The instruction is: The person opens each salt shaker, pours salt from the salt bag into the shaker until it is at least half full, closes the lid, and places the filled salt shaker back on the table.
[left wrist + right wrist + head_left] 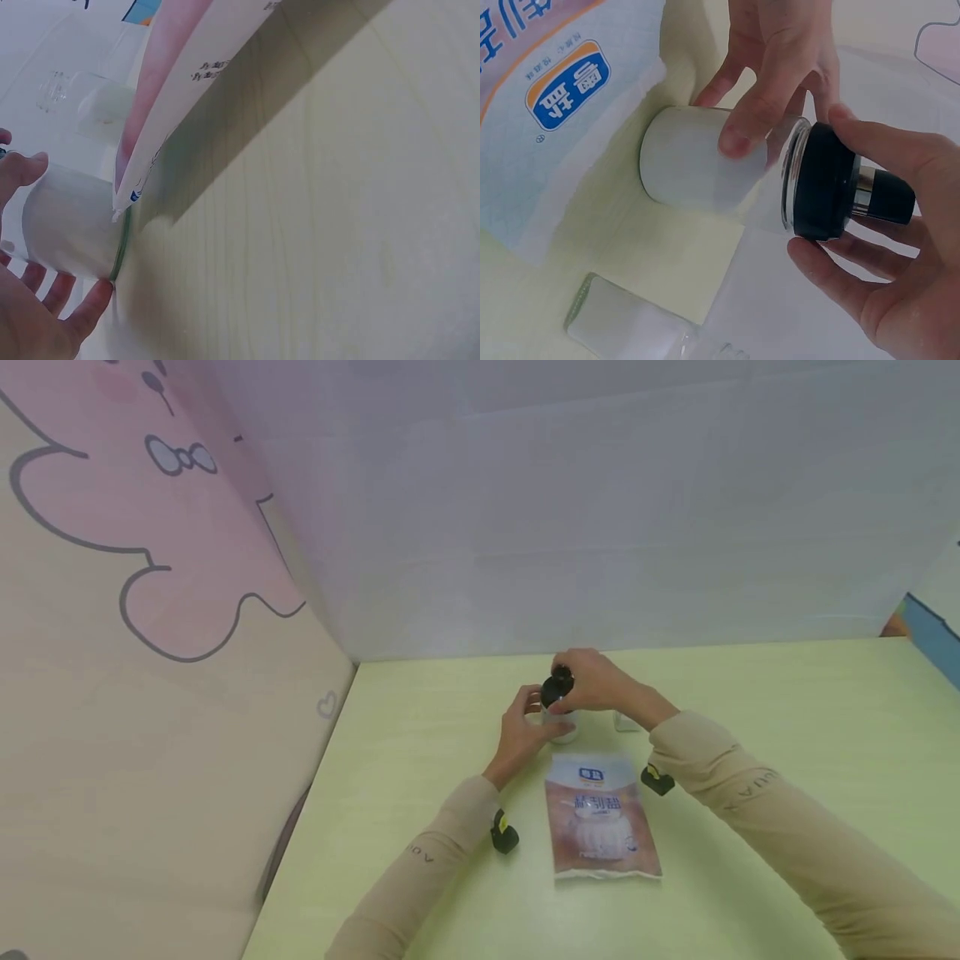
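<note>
A clear glass jar (694, 161) with white contents stands on the table near the back wall. My left hand (519, 732) grips it around its side, the thumb across the front in the right wrist view. At the jar's mouth is a black lid (823, 184) with a glass-and-metal rim and a narrower knob. My right hand (907, 292) holds this lid between thumb and fingers, around its edge. In front of the jar lies a printed pink-and-white bag (600, 822), its blue-logo end towards the jar.
A smaller glass bottle (634, 322), partly filled with white, stands right of the jar; my right arm partly covers it in the head view. Grey-white sheeting (600, 527) rises behind the pale yellow table (810, 727). A cartoon-printed wall (150, 735) borders the left.
</note>
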A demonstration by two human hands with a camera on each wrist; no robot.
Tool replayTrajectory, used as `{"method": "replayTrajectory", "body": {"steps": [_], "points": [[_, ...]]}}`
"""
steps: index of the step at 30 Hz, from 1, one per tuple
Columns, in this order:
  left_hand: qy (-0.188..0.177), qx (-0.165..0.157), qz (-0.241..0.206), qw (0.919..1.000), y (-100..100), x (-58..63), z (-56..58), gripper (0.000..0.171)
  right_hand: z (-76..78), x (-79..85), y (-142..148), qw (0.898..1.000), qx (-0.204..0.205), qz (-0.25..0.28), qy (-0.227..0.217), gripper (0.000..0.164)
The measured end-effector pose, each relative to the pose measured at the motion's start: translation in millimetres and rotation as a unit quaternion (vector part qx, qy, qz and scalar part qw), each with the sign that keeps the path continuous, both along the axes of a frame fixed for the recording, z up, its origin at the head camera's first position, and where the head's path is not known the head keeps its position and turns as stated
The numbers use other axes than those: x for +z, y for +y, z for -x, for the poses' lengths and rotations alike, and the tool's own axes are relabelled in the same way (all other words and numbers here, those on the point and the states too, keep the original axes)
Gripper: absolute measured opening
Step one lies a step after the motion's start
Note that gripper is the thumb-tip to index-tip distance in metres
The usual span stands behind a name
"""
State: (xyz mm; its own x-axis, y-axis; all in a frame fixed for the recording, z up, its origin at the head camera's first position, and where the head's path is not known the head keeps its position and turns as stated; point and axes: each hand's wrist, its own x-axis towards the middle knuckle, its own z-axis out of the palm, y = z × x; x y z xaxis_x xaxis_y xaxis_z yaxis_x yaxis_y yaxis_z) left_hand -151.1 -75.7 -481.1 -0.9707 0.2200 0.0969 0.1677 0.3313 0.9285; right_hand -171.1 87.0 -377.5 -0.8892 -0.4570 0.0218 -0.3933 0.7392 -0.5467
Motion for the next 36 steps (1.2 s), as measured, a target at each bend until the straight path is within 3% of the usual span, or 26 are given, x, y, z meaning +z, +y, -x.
{"method": "replayTrajectory", "body": {"steps": [3, 10, 18, 24, 29, 36], "points": [[0.000, -0.003, -0.004, 1.0000, -1, -1.3, 0.2, 0.057, -1.4, -1.1, -1, 1.000, -0.005, -0.002, 0.005, 0.055], [0.012, -0.012, -0.004, 0.9998, -2, 0.1, 0.4, 0.058, -1.4, -5.9, 8, 0.996, 0.051, 0.066, -0.020, 0.061], [0.006, -0.006, -0.005, 0.9999, -2, -0.4, 0.2, 0.057, -0.7, -10.7, 5, 0.999, -0.012, 0.039, -0.019, 0.055], [0.013, -0.007, 0.004, 0.9999, -1, -1.5, 0.9, 0.059, -3.7, -8.3, 11, 0.997, 0.031, 0.064, -0.013, 0.064], [0.012, -0.004, 0.006, 0.9999, -1, -1.7, 1.2, 0.060, -5.8, -4.3, 15, 0.996, 0.057, 0.069, -0.010, 0.061], [0.005, -0.002, 0.004, 1.0000, 0, -2.4, 2.0, 0.057, -5.0, -6.1, 8, 0.999, 0.012, 0.039, -0.005, 0.055]]}}
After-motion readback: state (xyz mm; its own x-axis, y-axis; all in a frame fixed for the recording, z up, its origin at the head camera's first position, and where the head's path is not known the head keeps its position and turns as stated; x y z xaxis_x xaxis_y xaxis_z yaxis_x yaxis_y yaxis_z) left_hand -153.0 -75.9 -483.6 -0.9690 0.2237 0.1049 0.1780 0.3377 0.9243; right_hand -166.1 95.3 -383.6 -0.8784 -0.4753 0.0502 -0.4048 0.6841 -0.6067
